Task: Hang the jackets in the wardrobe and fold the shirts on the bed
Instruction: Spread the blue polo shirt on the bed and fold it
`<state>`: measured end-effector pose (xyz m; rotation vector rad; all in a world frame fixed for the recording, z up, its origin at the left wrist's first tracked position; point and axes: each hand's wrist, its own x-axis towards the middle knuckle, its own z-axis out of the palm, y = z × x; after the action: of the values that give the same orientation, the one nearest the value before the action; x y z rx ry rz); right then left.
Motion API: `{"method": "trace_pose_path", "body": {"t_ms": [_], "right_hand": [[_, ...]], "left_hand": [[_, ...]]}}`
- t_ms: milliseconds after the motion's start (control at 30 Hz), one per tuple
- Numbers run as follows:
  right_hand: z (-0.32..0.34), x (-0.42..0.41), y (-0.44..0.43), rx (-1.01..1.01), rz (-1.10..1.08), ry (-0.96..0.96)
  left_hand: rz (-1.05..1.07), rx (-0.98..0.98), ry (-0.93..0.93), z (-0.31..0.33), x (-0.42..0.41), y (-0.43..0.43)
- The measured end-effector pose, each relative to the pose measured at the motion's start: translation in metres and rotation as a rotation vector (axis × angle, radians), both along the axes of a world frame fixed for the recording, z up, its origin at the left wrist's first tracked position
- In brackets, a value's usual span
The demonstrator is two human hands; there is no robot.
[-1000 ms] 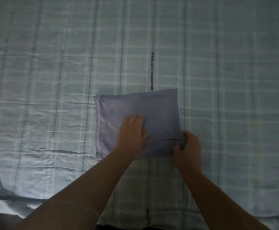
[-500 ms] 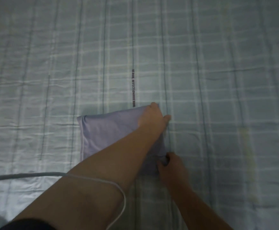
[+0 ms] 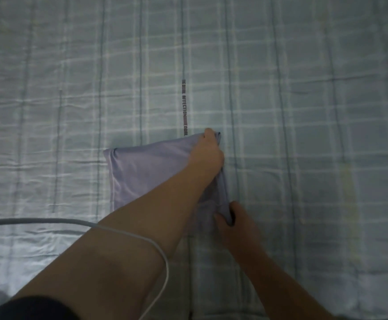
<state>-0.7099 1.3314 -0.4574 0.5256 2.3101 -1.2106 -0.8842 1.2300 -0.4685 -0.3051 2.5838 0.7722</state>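
gripping shirt (image 3: pixel 142 174), left hand (image 3: pixel 208 153), right hand (image 3: pixel 235 221)

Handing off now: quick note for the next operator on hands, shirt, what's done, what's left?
The left hand grips the far right corner of the lilac shirt; the right hand pinches its near right corner.
The shirt lies on the bed sheet, already folded to a small rectangle.
To do: finish this fold. No jackets or wardrobe in view.
A white cable crosses the left forearm.
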Motion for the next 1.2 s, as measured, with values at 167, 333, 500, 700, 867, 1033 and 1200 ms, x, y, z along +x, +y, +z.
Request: {"method": "trace_pose_path", "body": {"t_ms": [167, 333, 500, 700, 867, 1033, 1200], "right_hand": [[0.016, 0.011, -0.019, -0.114, -0.077, 0.151], [0.044, 0.025, -0.062, -0.135, -0.027, 0.300], [0.062, 0.027, -0.132, -0.182, 0.148, 0.373], [0.055, 0.033, -0.205, -0.057, 0.355, 0.278], [0.030, 0.039, -0.242, 0.163, 0.534, 0.228], [0.016, 0.041, -0.254, 0.251, 0.623, 0.206], [0.031, 0.040, -0.240, 0.098, 0.474, 0.232]], "left_hand": [[0.016, 0.316, 0.084, 0.014, -0.002, -0.035], [0.068, 0.433, 0.154, 0.057, 0.002, -0.102], [0.169, 0.609, 0.062, 0.087, 0.007, -0.190], [0.300, 0.570, 0.022, 0.066, 0.028, -0.275], [0.381, 0.439, 0.042, 0.017, 0.040, -0.299], [0.409, 0.425, 0.113, -0.011, 0.047, -0.297], [0.372, 0.339, 0.218, 0.003, 0.066, -0.297]]}}
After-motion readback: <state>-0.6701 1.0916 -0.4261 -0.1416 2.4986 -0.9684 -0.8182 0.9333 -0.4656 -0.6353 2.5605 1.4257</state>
